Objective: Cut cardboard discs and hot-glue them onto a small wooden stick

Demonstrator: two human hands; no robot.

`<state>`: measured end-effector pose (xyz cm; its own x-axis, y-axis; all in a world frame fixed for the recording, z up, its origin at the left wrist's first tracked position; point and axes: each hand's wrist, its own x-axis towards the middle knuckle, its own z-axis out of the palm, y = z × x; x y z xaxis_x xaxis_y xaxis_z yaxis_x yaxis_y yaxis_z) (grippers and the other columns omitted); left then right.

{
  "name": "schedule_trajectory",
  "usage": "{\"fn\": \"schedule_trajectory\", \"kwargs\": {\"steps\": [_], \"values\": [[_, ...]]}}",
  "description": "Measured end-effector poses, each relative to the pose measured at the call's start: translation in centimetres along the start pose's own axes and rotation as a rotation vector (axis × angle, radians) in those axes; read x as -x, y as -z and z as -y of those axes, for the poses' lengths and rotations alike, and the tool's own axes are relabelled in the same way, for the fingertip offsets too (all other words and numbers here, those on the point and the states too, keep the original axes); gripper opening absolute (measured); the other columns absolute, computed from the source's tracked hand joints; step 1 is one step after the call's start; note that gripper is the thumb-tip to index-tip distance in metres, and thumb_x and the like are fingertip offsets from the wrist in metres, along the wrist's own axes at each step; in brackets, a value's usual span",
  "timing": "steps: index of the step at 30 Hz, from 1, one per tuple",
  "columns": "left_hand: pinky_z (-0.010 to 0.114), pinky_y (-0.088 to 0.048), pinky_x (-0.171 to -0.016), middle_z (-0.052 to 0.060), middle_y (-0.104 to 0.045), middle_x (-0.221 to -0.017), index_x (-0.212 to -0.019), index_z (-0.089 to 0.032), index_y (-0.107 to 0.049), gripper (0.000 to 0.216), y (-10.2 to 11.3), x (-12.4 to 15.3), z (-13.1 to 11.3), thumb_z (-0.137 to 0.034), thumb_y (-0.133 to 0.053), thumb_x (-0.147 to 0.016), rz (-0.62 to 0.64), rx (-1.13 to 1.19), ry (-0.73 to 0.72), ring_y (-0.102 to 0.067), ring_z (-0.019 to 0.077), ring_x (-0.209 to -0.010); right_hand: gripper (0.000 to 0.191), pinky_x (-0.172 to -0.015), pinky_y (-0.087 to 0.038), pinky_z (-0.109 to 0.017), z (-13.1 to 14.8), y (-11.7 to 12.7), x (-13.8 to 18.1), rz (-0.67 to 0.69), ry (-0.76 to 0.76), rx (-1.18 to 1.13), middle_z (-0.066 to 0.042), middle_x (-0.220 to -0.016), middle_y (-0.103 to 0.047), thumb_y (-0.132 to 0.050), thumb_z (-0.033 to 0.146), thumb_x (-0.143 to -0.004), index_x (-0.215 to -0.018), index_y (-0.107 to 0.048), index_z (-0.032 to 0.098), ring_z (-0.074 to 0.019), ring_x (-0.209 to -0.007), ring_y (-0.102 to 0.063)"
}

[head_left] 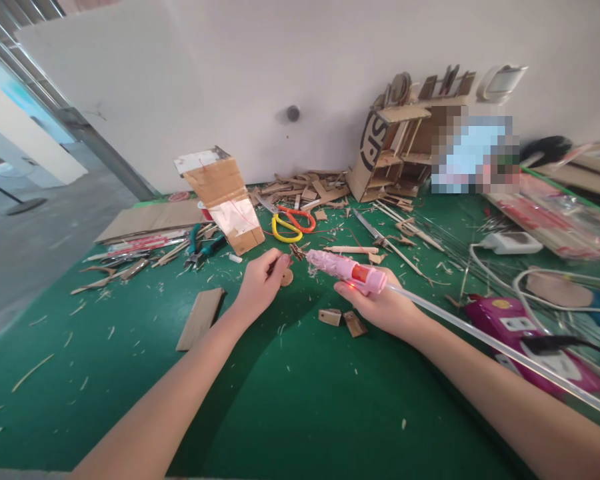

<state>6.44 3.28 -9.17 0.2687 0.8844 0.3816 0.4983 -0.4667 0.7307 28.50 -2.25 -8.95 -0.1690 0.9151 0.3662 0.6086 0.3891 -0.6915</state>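
My right hand (377,303) is wrapped round a pink hot glue gun (335,265), its nozzle pointing left. A long clear glue stick (460,323) runs out of its back end past my forearm. With fingers pinched, my left hand (263,283) holds a small round cardboard piece (287,277) close to the nozzle. Two small folded cardboard pieces (342,320) lie on the table just below the gun. Left of my left wrist rests a flat cardboard rectangle (201,319).
Scissors (294,223) with orange and yellow handles lie behind my hands, beside a standing cardboard box (225,200). Pliers (203,247) are at left. A cardboard shelf model (393,153) stands by the wall. A magenta power strip (530,340) with cables sits at right.
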Motion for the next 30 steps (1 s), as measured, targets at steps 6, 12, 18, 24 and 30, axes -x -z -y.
{"fn": "schedule_trajectory", "kwargs": {"steps": [6, 12, 18, 24, 30], "values": [[0.023, -0.033, -0.053, -0.003, -0.047, -0.061, -0.071, -0.018, -0.050, 0.027, -0.09, -0.10, 0.31, -0.035, -0.045, -0.090, -0.011, 0.023, 0.000, -0.043, 0.0106, -0.056, 0.034, -0.048, -0.030, -0.024, 0.20, 0.17, -0.08, -0.006, 0.054, 0.057, 0.004, -0.052, -0.042, -0.052, 0.037, -0.083, -0.057, -0.040, 0.020, -0.0087, -0.046, -0.040], [0.022, -0.031, -0.050, -0.004, -0.043, -0.059, -0.070, -0.019, -0.047, 0.024, -0.20, -0.09, 0.52, -0.033, -0.047, -0.089, -0.004, 0.026, -0.016, -0.039, 0.0098, -0.053, 0.035, -0.047, -0.029, -0.024, 0.23, 0.22, -0.16, -0.013, 0.051, 0.079, 0.004, -0.050, -0.040, -0.052, 0.038, -0.083, -0.057, -0.039, 0.020, -0.0084, -0.045, -0.038], [0.023, -0.037, -0.055, -0.002, -0.051, -0.063, -0.072, -0.019, -0.050, 0.020, -0.29, 0.01, 0.51, -0.031, -0.049, -0.088, 0.036, 0.078, -0.006, -0.047, 0.0109, -0.057, 0.036, -0.046, -0.029, -0.024, 0.00, 0.05, -0.13, -0.019, 0.041, 0.069, 0.005, -0.049, -0.039, -0.053, 0.040, -0.083, -0.056, -0.038, 0.020, -0.0082, -0.044, -0.036], [0.022, -0.032, -0.051, -0.004, -0.043, -0.059, -0.069, -0.019, -0.047, 0.024, -0.16, -0.07, 0.35, -0.033, -0.048, -0.088, -0.024, 0.025, -0.005, -0.040, 0.0100, -0.054, 0.033, -0.047, -0.032, -0.025, 0.26, 0.18, -0.13, 0.009, 0.005, 0.044, 0.003, -0.051, -0.044, -0.052, 0.041, -0.082, -0.057, -0.045, 0.020, -0.0099, -0.046, -0.040], [0.023, -0.032, -0.053, -0.003, -0.046, -0.061, -0.070, -0.018, -0.050, 0.029, 0.03, -0.14, 0.28, -0.037, -0.044, -0.090, -0.033, 0.019, 0.004, -0.041, 0.0110, -0.056, 0.033, -0.046, -0.031, -0.024, 0.30, 0.23, -0.04, 0.015, -0.016, 0.024, 0.004, -0.050, -0.041, -0.053, 0.040, -0.082, -0.057, -0.044, 0.020, -0.0096, -0.046, -0.038]]}}
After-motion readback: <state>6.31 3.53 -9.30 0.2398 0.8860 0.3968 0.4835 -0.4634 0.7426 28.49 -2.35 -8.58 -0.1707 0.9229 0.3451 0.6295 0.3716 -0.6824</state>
